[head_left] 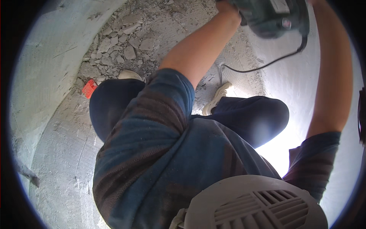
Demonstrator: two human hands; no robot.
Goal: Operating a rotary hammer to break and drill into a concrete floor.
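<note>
Filling the far right, one bulky, dark-green power tool (pixel 271 18) lies just right of the bare left hand (pixel 228 6), the nearer one, its long axis unclear; the bare right hand (pixel 313 1) barely shows (whether either grips, I cannot tell). One thin black cable (pixel 244 71) trails nearer, and one orange-red, boxy block (pixel 89 89) lies left beside jagged grey rubble (pixel 124 44), beyond counting.

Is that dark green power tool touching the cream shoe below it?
Apart: the head view shows bare concrete floor between the power tool and the cream shoe.
</note>
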